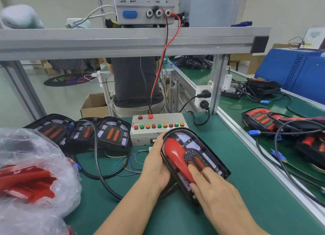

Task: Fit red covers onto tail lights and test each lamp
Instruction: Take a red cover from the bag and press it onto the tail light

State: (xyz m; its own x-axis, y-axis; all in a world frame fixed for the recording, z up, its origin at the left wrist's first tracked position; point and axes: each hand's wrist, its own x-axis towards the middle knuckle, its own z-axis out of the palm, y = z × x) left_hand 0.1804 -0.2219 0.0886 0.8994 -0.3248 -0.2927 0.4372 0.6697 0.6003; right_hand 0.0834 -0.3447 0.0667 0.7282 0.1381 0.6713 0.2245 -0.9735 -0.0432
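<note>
A black tail light [207, 153] lies on the green mat in front of me, small red LEDs glowing on its board. A glossy red cover [175, 154] sits along its left half. My left hand [155, 164] grips the lamp's left edge, fingers curled round the housing. My right hand [212, 187] lies over the lamp's near end, straight fingers pressing on the red cover and the orange strips. Three uncovered tail lights [112, 134] stand in a row at the left. A clear plastic bag [29, 173] at the far left holds several red covers.
A grey test box [158, 129] with coloured push buttons sits just behind the lamp, thin coloured wires [130, 160] trailing from it. A power supply [144, 6] stands on the aluminium shelf above. More lamps and black cables [288, 129] lie at the right. A person sits beyond the bench.
</note>
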